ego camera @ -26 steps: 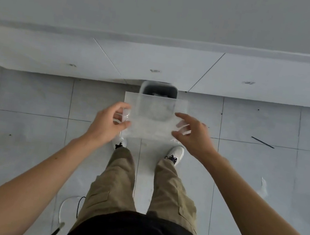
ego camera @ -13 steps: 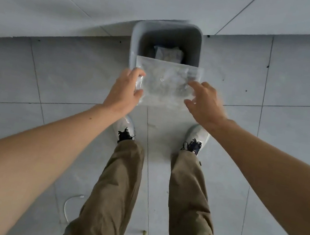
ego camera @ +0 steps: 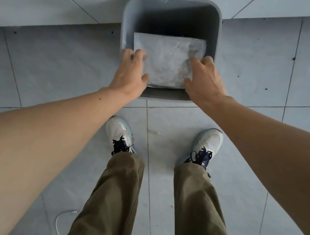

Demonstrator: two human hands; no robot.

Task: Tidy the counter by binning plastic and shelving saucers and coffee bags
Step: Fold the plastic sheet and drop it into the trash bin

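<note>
The clear plastic bag (ego camera: 167, 60) is a flat, crinkled rectangle, translucent and faintly grey, with glints along its creases. It hangs over the open mouth of a grey bin (ego camera: 216, 25), its far edge well inside the opening and its near edge just short of the bin's front rim. The bin is square with rounded corners, dark inside, and stands on the floor against the base of a pale wall.

The left hand (ego camera: 131, 72) pinches the bag's left edge, thumb on the near corner and fingers curled over the top side. The right hand (ego camera: 203, 80) grips the right edge, fingers spread over the sheet and thumb at the lower corner. Both forearms reach forward and down, bare, converging on the bin.

Below them the person's olive trousers (ego camera: 116, 193) and white trainers (ego camera: 119, 131) with dark laces stand on grey floor tiles (ego camera: 57, 60), one foot either side of a grout line. A white cord (ego camera: 59, 222) loops on the tiles near the left leg.
</note>
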